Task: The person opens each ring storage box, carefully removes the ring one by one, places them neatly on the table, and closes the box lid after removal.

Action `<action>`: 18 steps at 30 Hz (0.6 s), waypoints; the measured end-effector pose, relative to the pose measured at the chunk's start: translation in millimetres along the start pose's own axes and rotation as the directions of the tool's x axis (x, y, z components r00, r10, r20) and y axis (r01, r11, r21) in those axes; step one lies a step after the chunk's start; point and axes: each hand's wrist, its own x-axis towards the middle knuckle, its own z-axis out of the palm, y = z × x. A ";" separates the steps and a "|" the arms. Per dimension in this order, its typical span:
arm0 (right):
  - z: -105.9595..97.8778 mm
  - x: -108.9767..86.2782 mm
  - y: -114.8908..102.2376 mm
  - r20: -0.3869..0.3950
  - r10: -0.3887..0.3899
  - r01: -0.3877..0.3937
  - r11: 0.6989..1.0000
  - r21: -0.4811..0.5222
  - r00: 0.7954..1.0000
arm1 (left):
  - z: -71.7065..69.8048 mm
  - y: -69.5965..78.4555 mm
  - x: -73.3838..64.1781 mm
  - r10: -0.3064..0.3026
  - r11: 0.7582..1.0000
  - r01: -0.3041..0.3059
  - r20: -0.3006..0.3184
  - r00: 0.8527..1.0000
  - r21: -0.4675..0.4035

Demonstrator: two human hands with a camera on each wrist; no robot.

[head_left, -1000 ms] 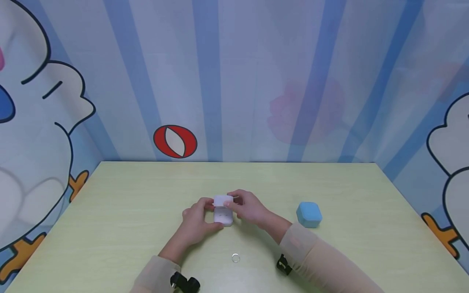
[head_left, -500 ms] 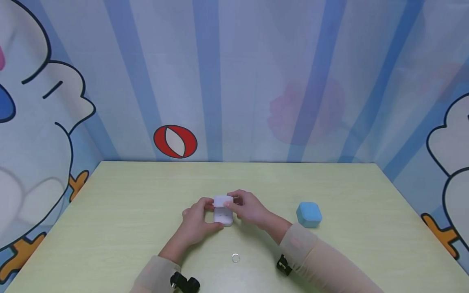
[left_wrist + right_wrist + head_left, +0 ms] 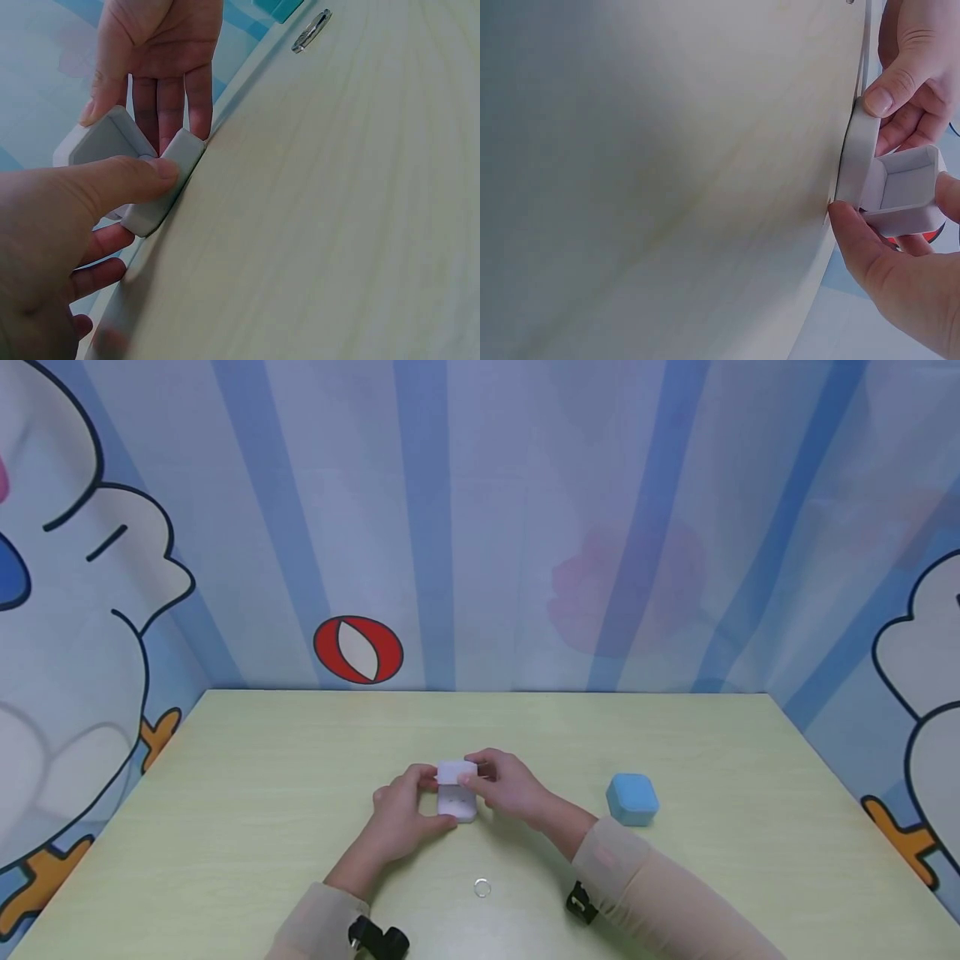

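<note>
A small white ring box (image 3: 457,803) stands on the table in front of both hands, its hinged lid (image 3: 453,772) raised. My left hand (image 3: 399,823) holds the base, thumb pressing its near wall in the left wrist view. The lid is pinched by my right hand (image 3: 517,787), with the thumb at its edge; one of its fingers touches the side of the base (image 3: 859,154) in the right wrist view. The pale lid interior (image 3: 909,180) shows there. Nearer the front of the table lies a silver ring (image 3: 482,887), apart from both hands.
A light blue rounded box (image 3: 633,800) stands to the right of the right hand, close to that forearm. The pale wooden table (image 3: 300,752) ends at a blue striped backdrop (image 3: 487,527) with cartoon figures at both sides.
</note>
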 end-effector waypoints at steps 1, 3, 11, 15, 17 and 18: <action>0.1 -0.1 0.0 0.001 -0.001 0.001 1.000 0.000 1.000 | -0.1 0.0 0.0 0.000 1.000 0.000 0.000 1.000 0.000; 0.1 -0.3 -0.3 0.002 -0.003 0.003 1.000 -0.001 1.000 | -0.2 0.0 0.1 -0.001 1.000 0.001 -0.001 1.000 0.000; 0.0 0.3 -0.2 0.004 -0.007 0.007 1.000 -0.007 1.000 | -0.6 0.7 0.4 0.002 1.000 -0.002 -0.002 1.000 0.002; 0.6 0.7 1.2 0.002 -0.009 0.009 1.000 -0.006 1.000 | -1.2 1.3 0.0 0.003 1.000 -0.003 -0.001 1.000 -0.001; 0.7 0.5 1.8 0.002 -0.013 0.013 1.000 -0.003 1.000 | -1.4 1.7 -0.3 0.003 1.000 -0.003 0.000 1.000 -0.002; 0.8 0.4 2.0 0.001 -0.013 0.013 1.000 -0.003 1.000 | -1.6 2.0 -0.5 0.002 1.000 -0.002 0.001 1.000 -0.003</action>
